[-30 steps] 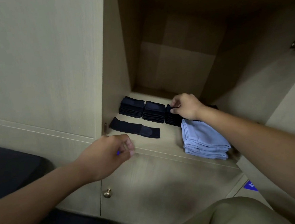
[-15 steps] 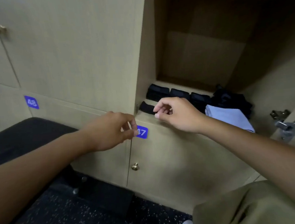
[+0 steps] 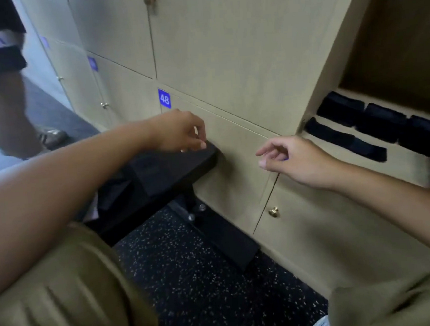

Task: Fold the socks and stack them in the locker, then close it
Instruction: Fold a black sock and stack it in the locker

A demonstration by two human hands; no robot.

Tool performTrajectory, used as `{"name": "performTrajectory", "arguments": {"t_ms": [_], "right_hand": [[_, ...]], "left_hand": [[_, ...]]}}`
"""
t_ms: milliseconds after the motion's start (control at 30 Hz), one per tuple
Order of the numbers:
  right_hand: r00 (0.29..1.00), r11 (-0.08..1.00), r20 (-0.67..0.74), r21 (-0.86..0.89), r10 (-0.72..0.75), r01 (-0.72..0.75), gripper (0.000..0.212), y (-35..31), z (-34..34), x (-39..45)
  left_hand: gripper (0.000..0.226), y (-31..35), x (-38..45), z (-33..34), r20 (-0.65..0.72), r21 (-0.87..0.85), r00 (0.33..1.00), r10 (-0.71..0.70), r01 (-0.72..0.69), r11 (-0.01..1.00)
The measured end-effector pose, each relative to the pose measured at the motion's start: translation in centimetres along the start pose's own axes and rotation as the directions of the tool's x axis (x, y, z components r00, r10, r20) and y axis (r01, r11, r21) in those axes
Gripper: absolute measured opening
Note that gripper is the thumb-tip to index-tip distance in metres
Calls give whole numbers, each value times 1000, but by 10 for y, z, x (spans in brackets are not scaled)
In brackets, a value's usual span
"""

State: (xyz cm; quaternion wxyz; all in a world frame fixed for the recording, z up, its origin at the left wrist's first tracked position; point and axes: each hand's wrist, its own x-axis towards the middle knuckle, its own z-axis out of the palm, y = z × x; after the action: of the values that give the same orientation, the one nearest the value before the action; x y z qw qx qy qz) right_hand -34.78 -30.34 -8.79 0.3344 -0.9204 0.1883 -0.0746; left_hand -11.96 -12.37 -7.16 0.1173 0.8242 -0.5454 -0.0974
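Head camera view shows folded dark socks point(image 3: 375, 122) stacked in a row inside the open locker point(image 3: 393, 53) at the right of the frame, one flat sock point(image 3: 346, 139) in front. Being soft, light cloth, a sock should handle easily, pinched at its folded edge. Left hand point(image 3: 178, 132) hovers over the black bench point(image 3: 173, 168) at centre, fingers loosely curled, empty. Right hand point(image 3: 293, 161) hangs mid-air outside the locker, relaxed, holding nothing.
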Motion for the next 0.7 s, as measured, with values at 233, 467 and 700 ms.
{"name": "performTrajectory", "arguments": {"t_ms": [233,467,700], "right_hand": [[996,1000,89,-21,-20,22,17,-19,25,16],[984,999,175,-31,-29,35,20,-29,38,26],[970,999,242,-21,-20,26,22,-34,48,34]], "left_hand": [[64,-79,-14,1,192,73,948,-254,244,967],[108,-130,-27,6,348,198,849,-397,347,917],[93,-142,-28,13,295,47,836,-463,471,881]]}}
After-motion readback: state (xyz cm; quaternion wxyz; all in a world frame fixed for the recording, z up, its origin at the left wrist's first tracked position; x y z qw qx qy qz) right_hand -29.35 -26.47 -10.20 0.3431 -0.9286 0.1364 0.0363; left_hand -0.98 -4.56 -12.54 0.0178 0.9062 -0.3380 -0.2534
